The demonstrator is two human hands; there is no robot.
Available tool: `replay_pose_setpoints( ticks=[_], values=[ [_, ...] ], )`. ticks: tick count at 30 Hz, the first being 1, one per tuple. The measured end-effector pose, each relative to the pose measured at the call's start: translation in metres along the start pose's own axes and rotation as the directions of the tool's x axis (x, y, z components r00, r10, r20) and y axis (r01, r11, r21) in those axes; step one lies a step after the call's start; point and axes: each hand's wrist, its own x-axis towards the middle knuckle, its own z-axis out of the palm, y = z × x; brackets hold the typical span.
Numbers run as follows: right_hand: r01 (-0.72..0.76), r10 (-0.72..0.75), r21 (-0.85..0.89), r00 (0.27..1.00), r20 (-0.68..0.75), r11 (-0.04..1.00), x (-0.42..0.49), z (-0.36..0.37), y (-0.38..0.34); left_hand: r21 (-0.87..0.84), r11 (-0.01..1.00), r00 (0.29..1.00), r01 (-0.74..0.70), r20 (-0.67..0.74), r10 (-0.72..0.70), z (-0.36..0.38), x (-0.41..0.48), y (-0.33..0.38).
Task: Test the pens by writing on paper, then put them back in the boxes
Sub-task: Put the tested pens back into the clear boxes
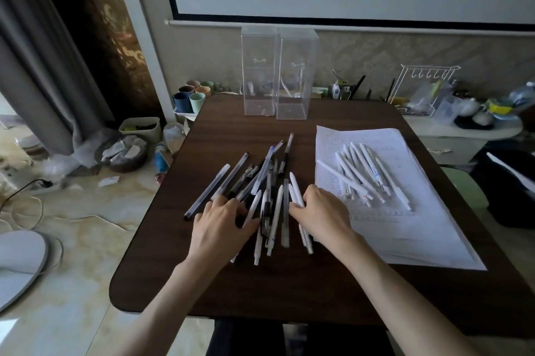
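Note:
A loose pile of mixed pens (267, 170), white, clear and black, lies in the middle of the dark wooden table (260, 286). My left hand (220, 225) rests on the pile's near left side with its fingers spread over the pens. On the pile's right side, my right hand (324, 211) curls its fingers round a couple of white pens (296, 190). A second heap of white pens (362, 173) lies on the written sheets of paper (428, 219) at the right. Two tall clear boxes (257, 75) (295, 77) stand side by side at the table's far edge.
Coloured cups (189, 98) sit on a small stand past the table's far left corner. A white wire rack (422, 89) and cluttered shelf are at the far right. A bin and basket (127, 150) and cables lie on the floor to the left.

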Motion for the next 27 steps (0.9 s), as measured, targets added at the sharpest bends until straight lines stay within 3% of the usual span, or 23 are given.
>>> replay_pose_setpoints(
  ticks=[5,9,11,15,20,25,27],
  values=[
    [0.026,-0.025,-0.032,0.999,0.025,0.999,0.003,-0.001,-0.003,0.116,0.993,1.0,0.019,0.019,-0.021,-0.001,0.0,0.013],
    [0.01,-0.044,0.261,0.991,0.126,0.965,0.006,-0.01,0.009,0.171,0.983,0.997,0.061,0.038,-0.069,-0.001,0.003,0.024],
    [-0.004,-0.038,0.361,0.993,0.109,0.933,0.008,-0.022,0.016,0.211,0.975,0.996,0.064,0.044,-0.075,-0.002,0.005,0.031],
    [-0.019,0.025,0.143,0.999,-0.041,0.989,0.025,-0.052,0.044,0.23,0.969,0.986,0.093,0.112,-0.122,-0.008,0.008,0.038],
    [-0.111,0.111,0.005,0.99,-0.082,0.994,0.034,-0.058,0.077,0.265,0.961,0.974,0.077,0.184,-0.129,-0.014,0.016,0.041],
    [0.027,-0.039,-0.045,0.956,-0.29,0.999,0.019,-0.042,0.073,0.276,0.958,0.966,0.074,0.219,-0.138,-0.018,0.023,0.034],
    [0.149,-0.138,0.015,0.944,-0.299,0.989,0.009,-0.038,0.056,0.28,0.956,0.966,0.086,0.21,-0.149,-0.017,0.025,0.029]
  ],
)
